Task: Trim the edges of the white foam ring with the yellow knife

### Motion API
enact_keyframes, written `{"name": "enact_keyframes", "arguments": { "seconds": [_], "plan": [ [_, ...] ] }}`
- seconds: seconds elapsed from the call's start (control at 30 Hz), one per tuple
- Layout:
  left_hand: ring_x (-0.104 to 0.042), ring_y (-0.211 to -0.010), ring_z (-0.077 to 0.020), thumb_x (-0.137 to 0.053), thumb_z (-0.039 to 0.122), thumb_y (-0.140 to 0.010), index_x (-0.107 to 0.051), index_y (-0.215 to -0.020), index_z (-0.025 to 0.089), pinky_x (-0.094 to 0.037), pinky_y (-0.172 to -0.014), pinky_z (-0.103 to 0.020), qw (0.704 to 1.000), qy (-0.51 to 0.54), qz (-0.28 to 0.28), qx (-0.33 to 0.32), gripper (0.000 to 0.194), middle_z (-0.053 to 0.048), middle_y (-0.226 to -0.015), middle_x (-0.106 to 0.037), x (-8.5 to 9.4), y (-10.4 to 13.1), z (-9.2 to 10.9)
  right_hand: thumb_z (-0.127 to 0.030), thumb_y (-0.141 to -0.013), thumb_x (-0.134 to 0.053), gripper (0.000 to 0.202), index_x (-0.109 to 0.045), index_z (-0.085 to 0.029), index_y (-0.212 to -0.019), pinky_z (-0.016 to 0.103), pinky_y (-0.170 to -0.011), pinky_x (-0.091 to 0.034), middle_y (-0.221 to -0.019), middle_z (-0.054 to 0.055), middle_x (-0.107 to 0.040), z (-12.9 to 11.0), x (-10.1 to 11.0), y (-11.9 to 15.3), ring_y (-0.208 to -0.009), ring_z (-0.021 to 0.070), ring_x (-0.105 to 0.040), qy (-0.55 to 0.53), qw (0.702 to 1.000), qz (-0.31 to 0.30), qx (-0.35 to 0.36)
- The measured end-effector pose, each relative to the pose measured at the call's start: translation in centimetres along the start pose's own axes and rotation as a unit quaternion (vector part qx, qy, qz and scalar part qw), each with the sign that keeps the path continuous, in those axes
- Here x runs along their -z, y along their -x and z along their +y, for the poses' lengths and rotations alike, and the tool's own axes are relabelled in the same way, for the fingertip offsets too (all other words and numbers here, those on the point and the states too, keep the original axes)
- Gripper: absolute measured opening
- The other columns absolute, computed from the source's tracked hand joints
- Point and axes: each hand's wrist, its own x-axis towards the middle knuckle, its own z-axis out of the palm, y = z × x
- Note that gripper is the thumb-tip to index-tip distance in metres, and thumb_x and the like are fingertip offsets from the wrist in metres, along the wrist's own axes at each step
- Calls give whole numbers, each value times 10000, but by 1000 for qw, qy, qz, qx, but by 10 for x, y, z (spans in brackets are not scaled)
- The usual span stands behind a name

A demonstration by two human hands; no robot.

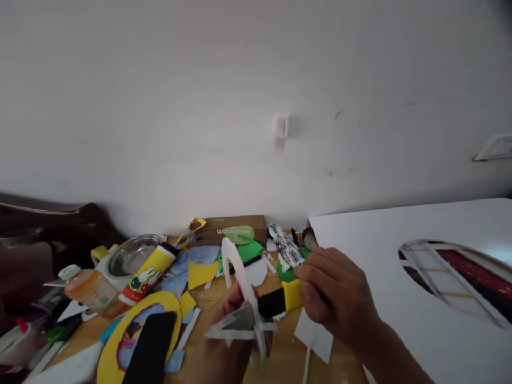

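Here, the right hand's [336,290] fingers clench a yellow-black handle [292,296]; the left hand's [228,333] grasp a curved white strip [241,272]. A cardboard box [256,228] lines the wooden tabletop's [344,368] far edge.

"goodme" on the brown box [208,232]

Bowl [134,256]: shiny metal. Bottle [92,290]: translucent orange plastic, white cap. Phone [151,349]: smooth black. Worktop [340,368]: wood, slight sheen. Box [208,232]: matt brown cardboard look. Wall [160,106]: matt white, scuffed. Board [360,240]: smooth, white. Scraps [200,273]: flat, paper-like.
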Motion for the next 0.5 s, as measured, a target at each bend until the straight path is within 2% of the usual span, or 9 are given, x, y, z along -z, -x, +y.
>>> {"name": "enact_keyframes", "arguments": {
  "seconds": [0.2,0.3,0.4,0.43,0.5],
  "plan": [
    [-483,-589,-105,-753,503,-828,-644,-719,165,-355,-568,-224,994,27,-102,-6,372,-3,-625,-542,9,0,-12,-100,-937,-477,161,-584,-171,-840,324,-627,-315,-696,19,-535,11,9,3,-661,153,-443,10,1000,13,-17],
    [-516,-599,-101,-811,466,-785,-707,-833,168,-366,-576,-214,995,34,-95,7,320,-5,-640,-587,7,1,-11,-99,-936,-474,155,-587,-168,-855,320,-638,-328,-717,21,-538,14,13,5,-675,149,-451,-13,999,36,-25],
    [-533,-580,-107,-888,380,-710,-708,-1130,212,-390,-577,-213,997,31,-70,22,487,5,-637,-619,2,0,-1,-107,-937,-481,152,-577,-174,-839,318,-639,-322,-709,15,-533,14,13,6,-673,148,-444,-35,999,20,-30],
    [-536,-573,-107,-893,362,-705,-704,-1143,211,-397,-573,-213,998,33,-49,28,500,3,-644,-626,1,0,3,-116,-936,-485,149,-577,-176,-836,317,-635,-315,-702,14,-533,14,12,6,-668,149,-440,-41,999,5,-23],
    [-537,-568,-100,-890,341,-707,-726,-1016,180,-408,-568,-212,998,50,-1,39,385,-5,-674,-632,-1,1,9,-132,-935,-491,144,-584,-176,-835,316,-629,-306,-692,14,-538,13,10,5,-659,151,-435,-48,999,-17,-8]
  ]
}}
